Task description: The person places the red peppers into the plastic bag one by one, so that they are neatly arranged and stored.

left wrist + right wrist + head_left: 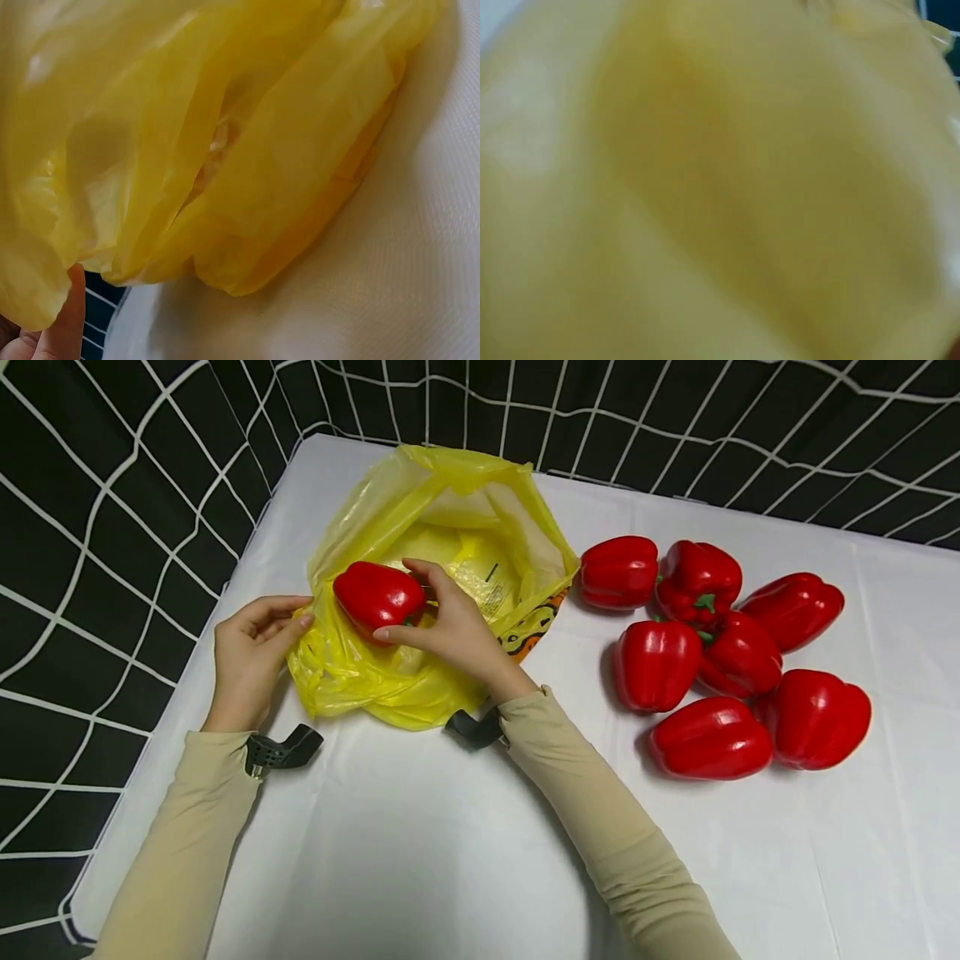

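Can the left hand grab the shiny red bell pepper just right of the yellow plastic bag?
Probably not easily: the bare left hand pinches the yellow plastic bag, and the bag and right hand lie between it and that shiny red bell pepper.

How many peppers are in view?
8: one pepper held at the bag; right of the bag, seven clustered on the table. The bag's folds could hide more.

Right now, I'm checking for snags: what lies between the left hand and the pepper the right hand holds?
The head view shows the crumpled edge of the yellow bag between the left hand, which pinches it, and the red pepper.
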Demonstrator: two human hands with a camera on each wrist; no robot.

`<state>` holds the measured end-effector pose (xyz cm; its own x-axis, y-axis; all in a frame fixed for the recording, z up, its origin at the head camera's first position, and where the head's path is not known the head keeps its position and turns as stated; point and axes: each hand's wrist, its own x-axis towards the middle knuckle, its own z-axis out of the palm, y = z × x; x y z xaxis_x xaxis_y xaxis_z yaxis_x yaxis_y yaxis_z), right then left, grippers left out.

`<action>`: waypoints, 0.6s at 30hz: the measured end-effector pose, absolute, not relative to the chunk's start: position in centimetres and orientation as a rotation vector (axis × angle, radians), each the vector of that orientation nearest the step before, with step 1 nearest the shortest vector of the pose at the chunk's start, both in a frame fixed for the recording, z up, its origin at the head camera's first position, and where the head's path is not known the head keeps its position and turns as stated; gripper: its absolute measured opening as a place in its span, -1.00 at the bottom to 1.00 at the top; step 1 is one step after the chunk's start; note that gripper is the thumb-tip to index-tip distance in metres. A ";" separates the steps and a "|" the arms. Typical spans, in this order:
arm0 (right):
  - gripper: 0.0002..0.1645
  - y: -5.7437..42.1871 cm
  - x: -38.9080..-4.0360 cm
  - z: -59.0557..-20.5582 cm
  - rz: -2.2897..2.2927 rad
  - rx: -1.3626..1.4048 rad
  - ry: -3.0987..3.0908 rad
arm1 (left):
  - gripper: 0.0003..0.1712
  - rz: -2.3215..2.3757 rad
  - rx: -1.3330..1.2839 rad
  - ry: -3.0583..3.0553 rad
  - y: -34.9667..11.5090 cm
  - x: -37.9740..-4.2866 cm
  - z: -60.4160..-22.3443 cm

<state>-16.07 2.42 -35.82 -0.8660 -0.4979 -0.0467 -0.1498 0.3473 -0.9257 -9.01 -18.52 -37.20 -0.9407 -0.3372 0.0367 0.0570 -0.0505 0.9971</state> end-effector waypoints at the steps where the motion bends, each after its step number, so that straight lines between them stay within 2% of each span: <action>1: 0.01 2.4 -16.0 -36.0 -1.511 -0.567 2.299 | -0.82 -2.077 0.301 -1.955 -18.5 -9.0 -37.2; 18: 0.01 2.5 -15.9 -36.4 -1.467 -0.549 2.314 | -0.83 -2.007 0.276 -1.904 -18.5 -9.0 -37.1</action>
